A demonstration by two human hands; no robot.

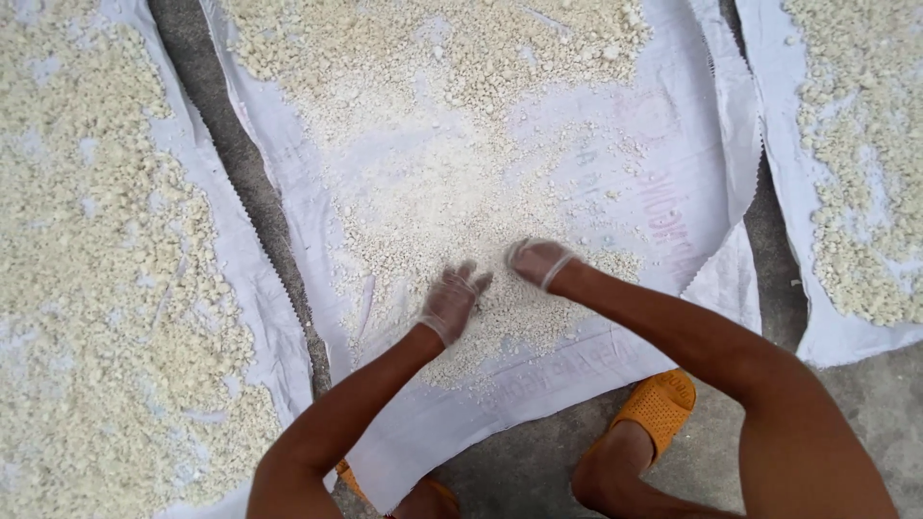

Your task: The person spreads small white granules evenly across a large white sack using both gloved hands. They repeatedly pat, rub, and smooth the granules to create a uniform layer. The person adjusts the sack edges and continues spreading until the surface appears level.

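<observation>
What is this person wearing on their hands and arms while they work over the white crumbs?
Both the left hand and the right hand wear thin, see-through disposable gloves that end at the wrist, dusted with white powder. The arms are bare, with no sleeves, watch or bands in view. On the feet are orange perforated sandals.

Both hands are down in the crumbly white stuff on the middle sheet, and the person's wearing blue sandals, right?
Not quite: the sandals are orange, as the head view shows. The rest holds: the left hand and right hand are down in the white crumbs on the middle sheet.
</observation>
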